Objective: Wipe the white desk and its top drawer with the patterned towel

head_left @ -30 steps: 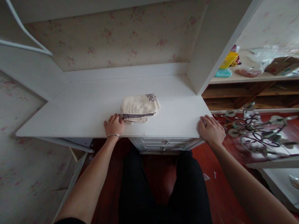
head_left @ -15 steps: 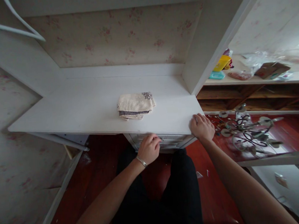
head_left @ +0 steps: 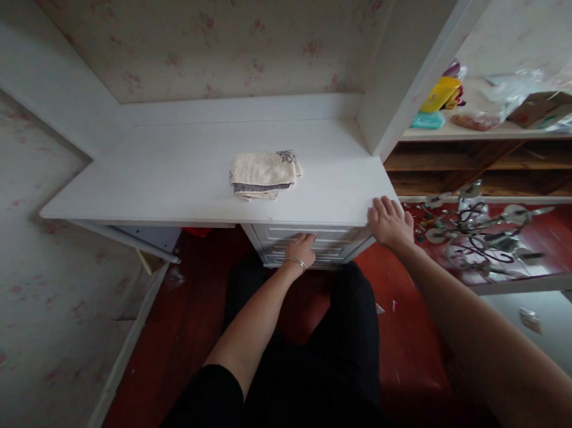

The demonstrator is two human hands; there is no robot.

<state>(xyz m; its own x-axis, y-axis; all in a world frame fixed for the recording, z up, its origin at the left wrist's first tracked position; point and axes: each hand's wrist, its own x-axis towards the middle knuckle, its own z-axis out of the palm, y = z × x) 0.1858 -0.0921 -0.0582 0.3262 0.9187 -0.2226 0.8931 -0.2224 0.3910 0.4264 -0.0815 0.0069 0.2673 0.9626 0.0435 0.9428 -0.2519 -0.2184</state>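
Left hand curls on the rigid drawer front at frame centre (grip unclear); right hand, fingers spread, presses the desktop corner.

Quick count from where I'm standing: one folded towel mid-frame on the one white counter. Two hands, the left hand at the drawers and the right hand on the counter's corner. One bracelet on the left wrist. One drawer unit under the counter; I make out roughly three drawer fronts. One tangled chandelier on the floor, right side.
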